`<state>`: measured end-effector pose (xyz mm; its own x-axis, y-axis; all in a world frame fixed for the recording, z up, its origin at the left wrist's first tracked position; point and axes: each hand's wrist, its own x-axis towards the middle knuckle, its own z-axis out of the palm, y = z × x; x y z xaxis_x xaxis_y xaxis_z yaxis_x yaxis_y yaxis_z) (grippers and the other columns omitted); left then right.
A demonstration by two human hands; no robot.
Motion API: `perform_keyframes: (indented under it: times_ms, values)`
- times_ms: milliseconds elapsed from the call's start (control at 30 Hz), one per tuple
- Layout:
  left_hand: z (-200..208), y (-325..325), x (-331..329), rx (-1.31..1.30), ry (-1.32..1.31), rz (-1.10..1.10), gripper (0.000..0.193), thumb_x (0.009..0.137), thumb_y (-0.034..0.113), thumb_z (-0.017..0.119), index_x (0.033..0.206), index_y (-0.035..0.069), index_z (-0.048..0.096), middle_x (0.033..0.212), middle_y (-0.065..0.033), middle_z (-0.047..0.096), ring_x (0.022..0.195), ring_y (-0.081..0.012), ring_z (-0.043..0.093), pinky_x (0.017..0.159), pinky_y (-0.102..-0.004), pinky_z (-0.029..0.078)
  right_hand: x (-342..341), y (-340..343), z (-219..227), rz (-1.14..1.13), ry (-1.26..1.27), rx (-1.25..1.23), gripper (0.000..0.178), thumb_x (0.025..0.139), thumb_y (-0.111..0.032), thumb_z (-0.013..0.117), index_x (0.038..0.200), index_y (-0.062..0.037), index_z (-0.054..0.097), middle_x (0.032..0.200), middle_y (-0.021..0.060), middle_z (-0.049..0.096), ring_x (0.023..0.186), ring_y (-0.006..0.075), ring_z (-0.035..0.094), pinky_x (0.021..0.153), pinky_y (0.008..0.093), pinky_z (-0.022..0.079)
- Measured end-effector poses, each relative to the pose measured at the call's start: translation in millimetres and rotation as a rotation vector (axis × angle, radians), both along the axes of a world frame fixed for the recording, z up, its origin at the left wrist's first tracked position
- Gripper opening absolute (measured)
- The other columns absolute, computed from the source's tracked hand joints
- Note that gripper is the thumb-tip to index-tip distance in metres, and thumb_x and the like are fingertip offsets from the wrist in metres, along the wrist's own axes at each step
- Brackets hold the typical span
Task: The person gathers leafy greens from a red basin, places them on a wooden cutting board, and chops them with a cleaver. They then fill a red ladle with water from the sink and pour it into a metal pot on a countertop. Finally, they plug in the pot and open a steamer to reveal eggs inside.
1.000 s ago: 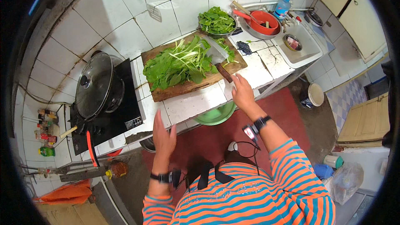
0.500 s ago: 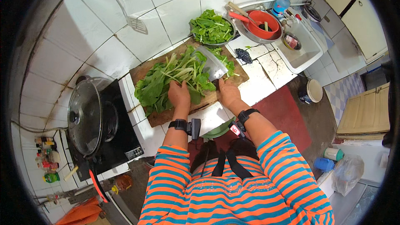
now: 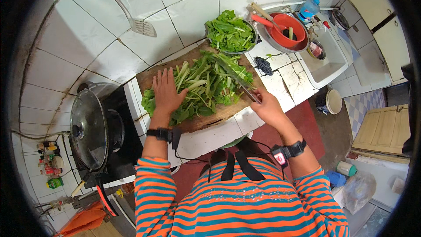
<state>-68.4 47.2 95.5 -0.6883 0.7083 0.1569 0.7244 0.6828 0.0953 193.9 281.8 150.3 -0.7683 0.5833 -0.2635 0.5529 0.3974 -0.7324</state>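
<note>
Shifting leftward from the heap's front edge half a second ago, the bare left hand [image 3: 166,90] is now resting palm down, fingers spread wide, over the left end of a loose heap of long-stemmed, leafy greens [image 3: 204,85]. Its grip is holding nothing closed. Drawn up and rightward, the bare right hand [image 3: 266,106] is wrapping tightly around the handle of a broad, grey metal cleaver [image 3: 237,75], whose blade, lying face-up earlier, is now standing nearly edge-on to the camera along the right part of the heap. Smooth green leaves and pale, ribbed stems are sprawling across a thick, worn brown wooden board [image 3: 197,125], which is sitting on a counter of cracked white tiles [image 3: 274,85]. Just behind it, a round metal bowl [image 3: 241,52] is brimming with cut leaves. Farther right, a glossy red plastic pan [image 3: 301,28] is nesting in a wide grey metal basin [image 3: 268,39]. At left, a domed glass lid [image 3: 90,127] is covering a wok on a black, flat cooktop [image 3: 126,158].
</note>
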Motion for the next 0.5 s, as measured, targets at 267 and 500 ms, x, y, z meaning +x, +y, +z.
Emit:
perform_keyframes:
  times_ms: [267,500]
  values:
    - [-41,-1,9,-0.169,-0.126,-0.070,0.088,0.087,0.057,0.065,0.149,0.001,0.035,0.147,-0.0201,0.045,0.138,-0.0357,0.040,0.114,-0.0498,0.027,10,-19,-5,-0.058,0.152,-0.404,0.028,0.100,-0.028,0.056,0.109,-0.0021,0.054,0.069,0.0108,0.059,0.062,0.0215,0.058,0.060,0.0381,0.046]
    - [-24,7,7,-0.260,-0.071,-0.137,0.085,0.085,0.055,0.069,0.146,0.003,0.042,0.148,-0.0185,0.042,0.140,-0.0340,0.036,0.116,-0.0512,0.024,-41,-40,-34,0.237,0.041,0.102,0.031,0.102,-0.029,0.050,0.109,0.0009,0.048,0.078,0.0299,0.063,0.074,0.0509,0.060,0.066,0.0578,0.045]
